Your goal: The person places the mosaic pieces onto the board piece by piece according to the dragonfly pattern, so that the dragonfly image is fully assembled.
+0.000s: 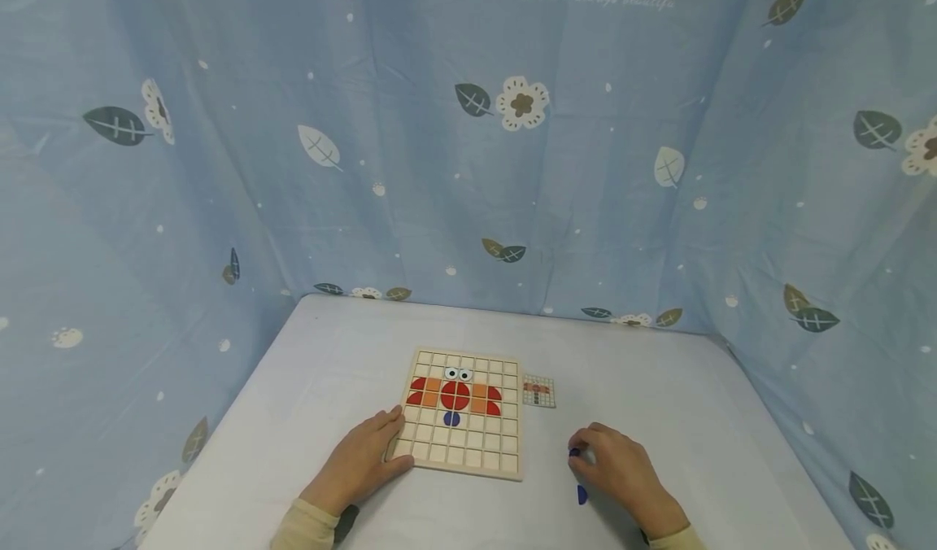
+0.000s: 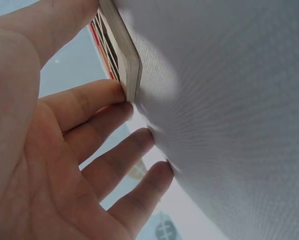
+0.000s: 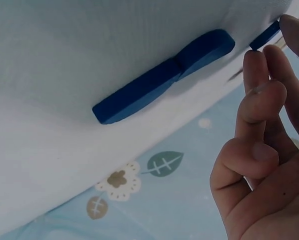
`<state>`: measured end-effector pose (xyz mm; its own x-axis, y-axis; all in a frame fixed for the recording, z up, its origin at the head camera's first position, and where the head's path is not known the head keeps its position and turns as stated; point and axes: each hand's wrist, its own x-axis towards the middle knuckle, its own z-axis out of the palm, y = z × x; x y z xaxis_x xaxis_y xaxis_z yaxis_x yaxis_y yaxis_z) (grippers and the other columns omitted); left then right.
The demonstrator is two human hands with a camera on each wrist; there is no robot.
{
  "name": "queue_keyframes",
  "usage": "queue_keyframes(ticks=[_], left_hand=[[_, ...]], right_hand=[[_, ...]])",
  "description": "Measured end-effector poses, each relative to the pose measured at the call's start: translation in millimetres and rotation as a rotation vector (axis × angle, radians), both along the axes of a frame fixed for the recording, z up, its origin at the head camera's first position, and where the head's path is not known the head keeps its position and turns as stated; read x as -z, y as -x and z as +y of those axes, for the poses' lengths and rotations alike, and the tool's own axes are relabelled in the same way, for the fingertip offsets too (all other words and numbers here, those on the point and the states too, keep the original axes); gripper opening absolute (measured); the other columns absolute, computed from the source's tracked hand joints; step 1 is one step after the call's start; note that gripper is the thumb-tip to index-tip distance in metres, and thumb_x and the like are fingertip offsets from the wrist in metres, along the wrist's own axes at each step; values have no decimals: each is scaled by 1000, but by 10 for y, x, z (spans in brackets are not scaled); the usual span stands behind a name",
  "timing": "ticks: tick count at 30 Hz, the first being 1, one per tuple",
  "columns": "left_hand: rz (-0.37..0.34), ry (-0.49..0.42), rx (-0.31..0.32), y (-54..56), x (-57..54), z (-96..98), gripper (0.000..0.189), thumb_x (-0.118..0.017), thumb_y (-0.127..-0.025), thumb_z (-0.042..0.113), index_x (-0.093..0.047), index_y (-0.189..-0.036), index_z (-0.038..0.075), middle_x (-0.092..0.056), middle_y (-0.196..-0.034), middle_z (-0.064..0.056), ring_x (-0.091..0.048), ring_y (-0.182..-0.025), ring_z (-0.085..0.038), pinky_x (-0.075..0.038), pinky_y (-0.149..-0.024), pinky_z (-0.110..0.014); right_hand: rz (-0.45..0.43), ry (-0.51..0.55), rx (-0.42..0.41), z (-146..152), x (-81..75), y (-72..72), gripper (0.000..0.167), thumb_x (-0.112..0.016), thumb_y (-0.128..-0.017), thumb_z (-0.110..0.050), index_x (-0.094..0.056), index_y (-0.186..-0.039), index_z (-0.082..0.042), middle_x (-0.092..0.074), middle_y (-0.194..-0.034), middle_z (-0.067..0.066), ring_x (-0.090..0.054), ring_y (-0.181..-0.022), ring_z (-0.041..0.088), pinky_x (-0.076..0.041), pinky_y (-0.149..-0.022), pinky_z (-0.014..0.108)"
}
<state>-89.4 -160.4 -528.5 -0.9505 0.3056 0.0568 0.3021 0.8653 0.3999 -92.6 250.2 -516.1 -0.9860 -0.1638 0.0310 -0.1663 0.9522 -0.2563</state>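
A square wooden grid board (image 1: 457, 452) lies on the table, with red, orange and blue pieces and two eye pieces set in its cells. My left hand (image 1: 362, 460) rests at the board's near left corner; in the left wrist view fairly straight fingers (image 2: 84, 102) touch its edge. Over the table right of the board, my right hand (image 1: 618, 462) pinches a small blue piece (image 3: 265, 36) between thumb and fingertip. Below that hand, two blue pieces with curved sides (image 3: 139, 95) lie end to end on the cloth, seen as one blue shape (image 1: 581, 495) in the head view.
A small pattern card (image 1: 539, 400) showing a gridded picture lies just right of the board. White cloth covers the table (image 1: 351, 330). Blue printed curtains (image 1: 439, 168) stand along its back and both sides.
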Motion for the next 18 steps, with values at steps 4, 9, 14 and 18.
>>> queue_keyframes(ticks=[4, 9, 14, 18], left_hand=[[-2, 1, 0, -3, 7, -1, 75, -77, -88, 47, -57, -140, -3, -51, -150, -14, -48, -137, -38, -41, -113, -53], [7, 2, 1, -7, -1, -4, 74, -77, -88, 47, -58, -140, -3, -52, -150, -15, -48, -137, -39, -41, -112, -54], [11, 7, 5, -7, 1, -11, 74, -76, -88, 47, -57, -140, -3, -52, -150, -15, -48, -136, -38, -41, -112, -53], [7, 10, 7, -8, 6, -13, 74, -76, -89, 47, -57, -140, -3, -52, -150, -14, -48, -137, -38, -41, -113, -53]], right_hand=[[-13, 3, 3, 7, -13, 6, 19, -90, -73, -22, -75, -85, -25, -63, -85, -14, -67, -83, 14, -60, -71, 39], [-24, 0, 8, 6, -20, 1, 18, -90, -74, -21, -76, -86, -25, -65, -88, -12, -69, -86, 17, -61, -74, 44], [-26, 2, 8, 7, -23, -2, 19, -89, -74, -20, -77, -86, -25, -65, -87, -13, -69, -85, 17, -60, -73, 43], [-19, 5, 5, 17, -10, 5, 19, -89, -74, -19, -76, -86, -25, -65, -85, -13, -68, -83, 16, -60, -71, 42]])
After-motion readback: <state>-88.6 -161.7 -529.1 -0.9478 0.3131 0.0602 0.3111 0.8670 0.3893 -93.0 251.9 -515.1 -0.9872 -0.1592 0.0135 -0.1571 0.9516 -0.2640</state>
